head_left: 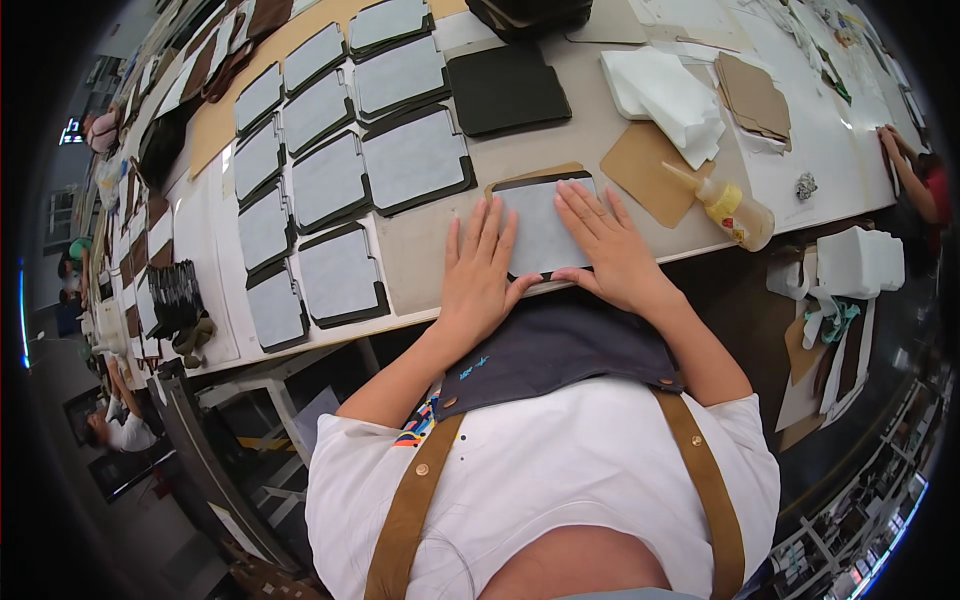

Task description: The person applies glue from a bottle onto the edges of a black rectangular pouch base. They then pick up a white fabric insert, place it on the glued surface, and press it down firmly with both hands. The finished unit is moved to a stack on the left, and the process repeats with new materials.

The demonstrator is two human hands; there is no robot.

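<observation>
Fingers of both hands flat on grey panel [545, 232], its lower edge hidden

Leather workshop, rows of cut panels [330, 180], glue bottle [730, 205]

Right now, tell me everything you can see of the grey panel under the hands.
The grey panel is a flat, roughly rectangular sheet, pale grey and matte like fabric lining, edged by a dark backing. It lies flat near the front edge of the table, over a tan card piece. The left hand presses on its left edge and the right hand on its right side, both palms down with fingers spread. Its bottom corners are hidden.
</observation>
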